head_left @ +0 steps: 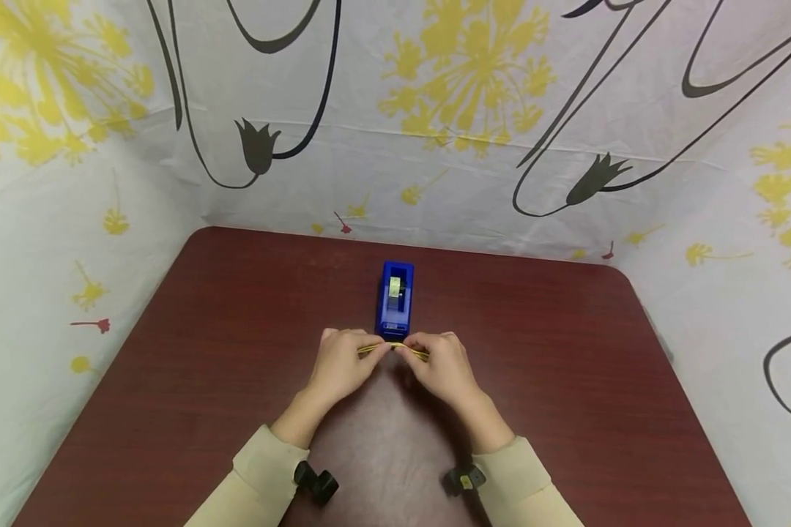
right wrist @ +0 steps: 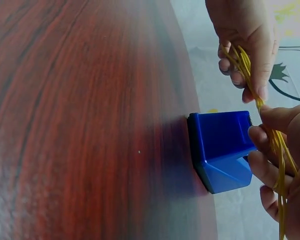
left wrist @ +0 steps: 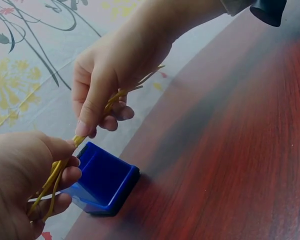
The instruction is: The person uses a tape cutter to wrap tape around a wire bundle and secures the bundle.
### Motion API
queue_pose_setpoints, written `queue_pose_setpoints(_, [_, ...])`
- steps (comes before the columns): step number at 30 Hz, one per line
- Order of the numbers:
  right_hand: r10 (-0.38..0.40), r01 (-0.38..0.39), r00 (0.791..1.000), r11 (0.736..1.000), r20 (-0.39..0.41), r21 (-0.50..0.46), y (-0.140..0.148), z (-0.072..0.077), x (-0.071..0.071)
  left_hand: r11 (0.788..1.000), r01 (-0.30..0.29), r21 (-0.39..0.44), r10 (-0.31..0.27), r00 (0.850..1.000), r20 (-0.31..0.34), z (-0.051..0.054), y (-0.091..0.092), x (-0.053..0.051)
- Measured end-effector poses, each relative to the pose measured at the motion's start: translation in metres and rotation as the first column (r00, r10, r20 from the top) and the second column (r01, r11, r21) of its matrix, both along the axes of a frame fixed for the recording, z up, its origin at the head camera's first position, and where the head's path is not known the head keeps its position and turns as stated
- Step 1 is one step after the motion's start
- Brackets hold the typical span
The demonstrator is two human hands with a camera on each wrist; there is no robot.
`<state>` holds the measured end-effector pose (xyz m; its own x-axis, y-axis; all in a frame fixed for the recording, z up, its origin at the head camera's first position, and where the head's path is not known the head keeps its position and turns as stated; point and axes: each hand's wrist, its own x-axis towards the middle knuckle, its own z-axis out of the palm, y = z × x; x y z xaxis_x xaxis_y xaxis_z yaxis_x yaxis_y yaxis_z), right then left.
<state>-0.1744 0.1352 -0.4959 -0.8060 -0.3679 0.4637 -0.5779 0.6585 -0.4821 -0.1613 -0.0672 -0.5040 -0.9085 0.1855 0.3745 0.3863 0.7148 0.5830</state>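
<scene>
A thin bundle of yellow wire [right wrist: 281, 170] runs between my two hands, with loose strands at both ends. My left hand [head_left: 343, 364] pinches one side of it between thumb and forefinger. On the other side, my right hand [head_left: 443, 364] pinches it in the same way, the two thumb tips almost meeting. Just beyond the hands stands a blue tape dispenser [head_left: 395, 300], a roll of tape [head_left: 395, 288] in its top. In the left wrist view the dispenser's toothed cutting edge [left wrist: 82, 150] lies close by the wire. Parts of the wire are hidden behind the fingers.
The dispenser stands on a dark red wooden table [head_left: 270, 293]. White cloth [head_left: 343, 168] with yellow and dark flower prints hangs behind and beside the table. Each sleeve cuff carries a small black camera, on the left [head_left: 316, 483] and on the right [head_left: 463, 480].
</scene>
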Motion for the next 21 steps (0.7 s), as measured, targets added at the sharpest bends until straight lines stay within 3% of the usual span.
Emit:
queue_pose_setpoints(11, [0.036,-0.036,0.999,0.999,-0.025,-0.01,-0.0007,0.0012,0.0002,1.0,-0.008,0.027,0.008,1.0,-0.005,0.0029,0.0016,0.0034])
queue_pose_setpoints(21, [0.057,-0.055,0.998,0.993,0.01,-0.107,-0.0017,0.0021,-0.0006,0.998,0.013,0.061,-0.009,0.998,-0.059,0.0025,0.0006,0.0045])
